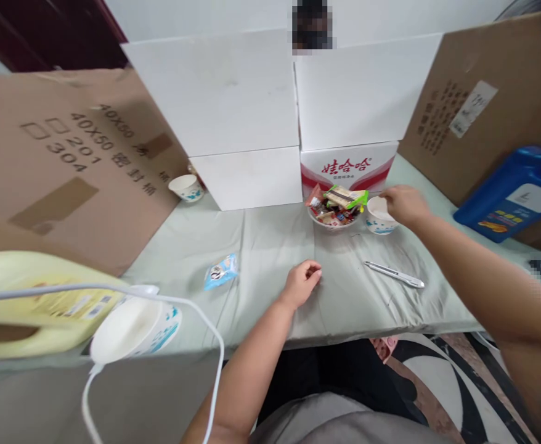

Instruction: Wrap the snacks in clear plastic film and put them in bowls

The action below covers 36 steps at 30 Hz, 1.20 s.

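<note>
My right hand (405,206) is at the far right of the table, its fingers pinched at the rim of a white paper cup (381,223) with blue print. Just left of that cup stands a bowl (330,225) heaped with wrapped snacks, a green-edged packet (344,196) on top. My left hand (302,283) rests on the cloth near the front edge, fingers curled together, nothing visible in them. A silver pen-like cutter or pen (394,274) lies between my forearms. To the left of my left hand is a small blue snack packet (221,272).
White boxes (243,92) wall off the back; brown cartons (67,166) flank both sides. A blue bottle (513,194) stands right. Front left are a yellow jug (30,302), a tilted paper cup (159,336) and a white cable (215,345). Another paper cup (186,189) sits back left.
</note>
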### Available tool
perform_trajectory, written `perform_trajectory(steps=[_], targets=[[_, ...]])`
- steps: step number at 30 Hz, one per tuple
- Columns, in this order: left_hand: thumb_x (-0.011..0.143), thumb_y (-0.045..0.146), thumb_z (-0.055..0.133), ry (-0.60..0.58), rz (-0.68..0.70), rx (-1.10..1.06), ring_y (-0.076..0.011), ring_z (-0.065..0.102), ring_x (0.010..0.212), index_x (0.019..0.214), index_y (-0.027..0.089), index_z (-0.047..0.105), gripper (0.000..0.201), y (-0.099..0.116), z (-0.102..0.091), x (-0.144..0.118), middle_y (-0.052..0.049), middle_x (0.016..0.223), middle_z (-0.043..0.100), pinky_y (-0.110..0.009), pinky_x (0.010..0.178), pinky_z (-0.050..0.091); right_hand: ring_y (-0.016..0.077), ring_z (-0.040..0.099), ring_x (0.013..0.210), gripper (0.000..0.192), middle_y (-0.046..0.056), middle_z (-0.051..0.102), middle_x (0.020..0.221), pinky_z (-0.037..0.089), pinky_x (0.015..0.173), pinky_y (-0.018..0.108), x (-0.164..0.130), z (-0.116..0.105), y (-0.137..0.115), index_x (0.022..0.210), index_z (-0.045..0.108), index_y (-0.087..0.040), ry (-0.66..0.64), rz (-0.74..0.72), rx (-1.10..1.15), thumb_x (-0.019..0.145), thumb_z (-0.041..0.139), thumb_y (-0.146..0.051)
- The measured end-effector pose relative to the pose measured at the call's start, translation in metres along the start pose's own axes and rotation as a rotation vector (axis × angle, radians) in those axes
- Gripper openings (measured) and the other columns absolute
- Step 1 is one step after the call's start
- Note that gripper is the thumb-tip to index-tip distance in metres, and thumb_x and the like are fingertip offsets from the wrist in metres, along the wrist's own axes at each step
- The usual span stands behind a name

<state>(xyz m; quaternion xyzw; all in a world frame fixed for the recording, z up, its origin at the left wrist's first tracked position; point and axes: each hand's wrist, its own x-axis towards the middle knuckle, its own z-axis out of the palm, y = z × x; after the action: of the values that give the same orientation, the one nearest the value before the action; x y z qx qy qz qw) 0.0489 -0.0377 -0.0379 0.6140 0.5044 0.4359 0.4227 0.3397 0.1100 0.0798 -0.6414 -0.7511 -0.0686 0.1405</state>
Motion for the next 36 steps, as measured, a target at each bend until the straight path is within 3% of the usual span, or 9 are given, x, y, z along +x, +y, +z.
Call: perform_trajectory(steps=[4, 11, 14, 17, 20, 25, 28, 32, 36], targets=[[0.079, 0.021, 0.060, 0.045, 0.058, 0.070, -0.0138, 0.059, 0.068, 0.087, 0.020, 0.065, 0.010, -0.001, 0.004, -0.001, -0.001, 0.076, 0.064, -0.028, 0.067, 0.049, 0.0248, 0.062, 0.097, 0.031, 0.012, 0.071, 0.103, 0.045, 0.079, 0.035, -0.068, 0.005, -0.014, 0.105, 0.070, -0.016, 0.058, 0.028, 0.168, 0.089, 0.046, -0.025], [0.082, 0.015, 0.053, 0.203, 0.350, 0.347, -0.0231, 0.058, 0.097, 0.099, 0.021, 0.064, 0.021, 0.018, -0.005, -0.016, -0.010, 0.104, 0.063, -0.041, 0.092, 0.045, 0.0337, 0.056, 0.106, 0.034, 0.013, 0.066, 0.116, 0.045, 0.082, 0.047, -0.184, 0.066, -0.027, 0.114, 0.067, -0.021, 0.054, 0.033, 0.013, 0.089, 0.049, -0.036], [0.079, 0.019, 0.060, 0.414, 0.308, 0.660, -0.0316, 0.049, 0.117, 0.107, 0.021, 0.063, 0.028, 0.022, -0.037, -0.023, -0.013, 0.118, 0.059, -0.051, 0.104, 0.034, 0.0323, 0.054, 0.109, 0.034, 0.011, 0.065, 0.118, 0.045, 0.083, 0.046, -0.197, 0.074, -0.027, 0.114, 0.066, -0.021, 0.125, -0.004, 0.032, 0.093, 0.044, -0.034], [0.077, 0.026, 0.065, 0.626, 0.016, 0.967, -0.0396, 0.039, 0.128, 0.117, 0.018, 0.060, 0.041, 0.015, -0.086, -0.032, -0.017, 0.130, 0.051, -0.059, 0.106, 0.026, 0.0317, 0.055, 0.106, 0.033, 0.011, 0.066, 0.115, 0.045, 0.082, 0.045, -0.197, 0.073, -0.026, 0.111, 0.068, -0.020, 0.142, -0.015, 0.042, 0.092, 0.044, -0.033], [0.076, 0.025, 0.066, 0.605, -0.244, 1.122, -0.0413, 0.041, 0.124, 0.118, 0.018, 0.060, 0.043, 0.004, -0.134, -0.042, -0.019, 0.130, 0.051, -0.060, 0.100, 0.033, 0.0316, 0.054, 0.105, 0.032, 0.011, 0.066, 0.115, 0.045, 0.082, 0.045, -0.194, 0.071, -0.026, 0.110, 0.068, -0.019, 0.142, -0.015, 0.058, 0.092, 0.045, -0.033], [0.078, 0.015, 0.056, 0.695, -0.174, 1.001, -0.0317, 0.052, 0.113, 0.113, 0.016, 0.061, 0.035, 0.006, -0.169, -0.047, -0.016, 0.121, 0.056, -0.045, 0.099, 0.041, 0.0313, 0.054, 0.105, 0.032, 0.012, 0.066, 0.115, 0.044, 0.084, 0.047, -0.195, 0.073, -0.027, 0.109, 0.069, -0.019, 0.155, -0.012, 0.119, 0.091, 0.046, -0.031], [0.080, 0.024, 0.058, 0.717, -0.109, 0.607, -0.0229, 0.059, 0.093, 0.110, 0.019, 0.059, 0.031, 0.017, -0.148, -0.035, -0.007, 0.101, 0.061, -0.037, 0.087, 0.049, 0.0309, 0.054, 0.105, 0.031, 0.012, 0.066, 0.114, 0.043, 0.085, 0.046, -0.195, 0.073, -0.027, 0.108, 0.069, -0.019, 0.161, -0.011, 0.137, 0.090, 0.047, -0.031], [0.080, 0.038, 0.060, 0.412, -0.058, -0.064, -0.0131, 0.056, 0.065, 0.119, 0.024, 0.051, 0.043, 0.024, -0.078, -0.023, 0.000, 0.088, 0.057, -0.024, 0.057, 0.049, 0.0298, 0.054, 0.104, 0.030, 0.011, 0.067, 0.114, 0.042, 0.087, 0.044, -0.195, 0.073, -0.026, 0.107, 0.069, -0.019, 0.166, -0.012, 0.137, 0.090, 0.048, -0.031], [0.084, 0.035, 0.059, 0.290, 0.049, 0.068, -0.0171, 0.058, 0.076, 0.114, 0.022, 0.056, 0.033, 0.015, -0.018, -0.024, -0.003, 0.089, 0.060, -0.032, 0.074, 0.051, 0.0292, 0.054, 0.106, 0.029, 0.011, 0.067, 0.115, 0.041, 0.088, 0.042, -0.195, 0.073, -0.026, 0.107, 0.069, -0.019, 0.155, -0.013, 0.141, 0.091, 0.048, -0.031]])
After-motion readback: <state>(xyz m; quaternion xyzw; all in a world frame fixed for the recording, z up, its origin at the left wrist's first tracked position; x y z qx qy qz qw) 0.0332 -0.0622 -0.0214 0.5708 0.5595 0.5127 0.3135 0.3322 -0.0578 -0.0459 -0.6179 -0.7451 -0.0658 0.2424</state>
